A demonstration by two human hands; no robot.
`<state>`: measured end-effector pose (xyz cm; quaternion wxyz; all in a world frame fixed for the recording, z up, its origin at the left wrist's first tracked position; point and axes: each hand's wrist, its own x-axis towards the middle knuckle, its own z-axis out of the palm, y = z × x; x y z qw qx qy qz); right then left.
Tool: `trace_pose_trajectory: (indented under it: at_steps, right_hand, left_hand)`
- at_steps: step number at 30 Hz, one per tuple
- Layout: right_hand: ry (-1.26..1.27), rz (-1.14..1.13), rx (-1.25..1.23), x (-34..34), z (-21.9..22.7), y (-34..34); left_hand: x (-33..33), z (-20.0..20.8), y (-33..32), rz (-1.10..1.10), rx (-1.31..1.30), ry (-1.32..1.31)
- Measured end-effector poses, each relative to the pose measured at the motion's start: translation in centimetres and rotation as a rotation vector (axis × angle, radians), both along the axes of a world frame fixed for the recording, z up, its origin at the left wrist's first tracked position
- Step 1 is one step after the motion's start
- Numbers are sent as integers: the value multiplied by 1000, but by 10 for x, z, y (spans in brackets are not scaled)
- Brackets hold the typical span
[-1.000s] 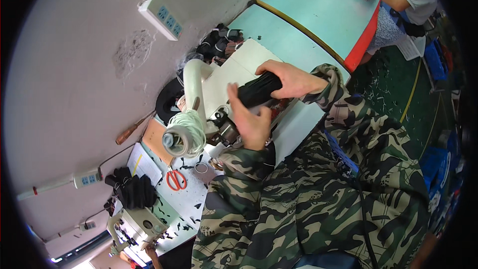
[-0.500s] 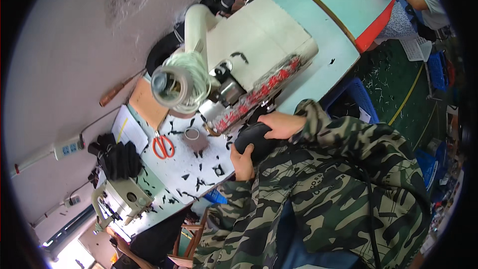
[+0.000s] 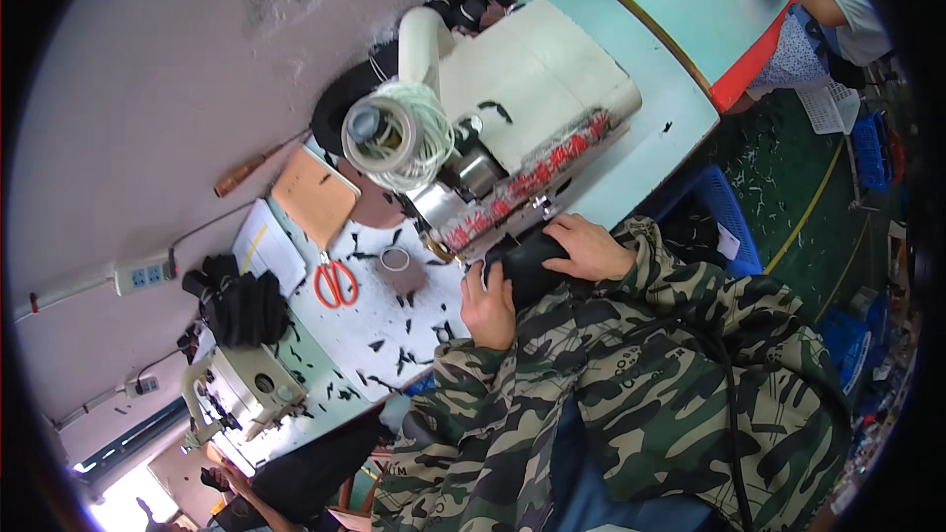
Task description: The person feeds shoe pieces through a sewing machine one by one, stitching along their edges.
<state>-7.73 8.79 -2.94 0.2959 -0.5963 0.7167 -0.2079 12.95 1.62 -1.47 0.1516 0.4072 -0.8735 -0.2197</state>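
Note:
Both hands are at a dark, smooth black fabric piece (image 3: 533, 264), which lies at the table edge under the front of a cream sewing machine (image 3: 547, 64). My left hand (image 3: 489, 311) grips its left edge with bent fingers. My right hand (image 3: 594, 250) holds the right side, fingertips on top and the thumb nearer to me. The machine's head, with red-and-white worn patches, is just beyond the piece. Its needle area is mostly hidden from here. A thread cone holder (image 3: 379, 138) wound with pale cord stands left of the head.
Orange-handled scissors (image 3: 336, 283), a tan notebook (image 3: 316, 195), white papers (image 3: 268, 248) and scattered black scraps lie left of the machine. Black fabric pieces (image 3: 242, 306) are heaped beyond. A blue basket (image 3: 731, 212) stands at right. Co-workers sit at the upper right and lower left.
My left hand has gone from a spread thumb-and-finger hold to bent fingers on the fabric's edge. My right hand now lies flatter over it. The view has shifted slightly.

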Motion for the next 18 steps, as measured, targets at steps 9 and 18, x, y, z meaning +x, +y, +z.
trace_pose_trajectory:
  at_steps: [9,18]
  right_hand:
    - [-283,19,-395,-19,68,-55]
    - [-133,121,-221,-15,101,-94]
  left_hand:
    - [-29,82,-102,57,500,175]
    - [-31,67,-153,10,469,85]
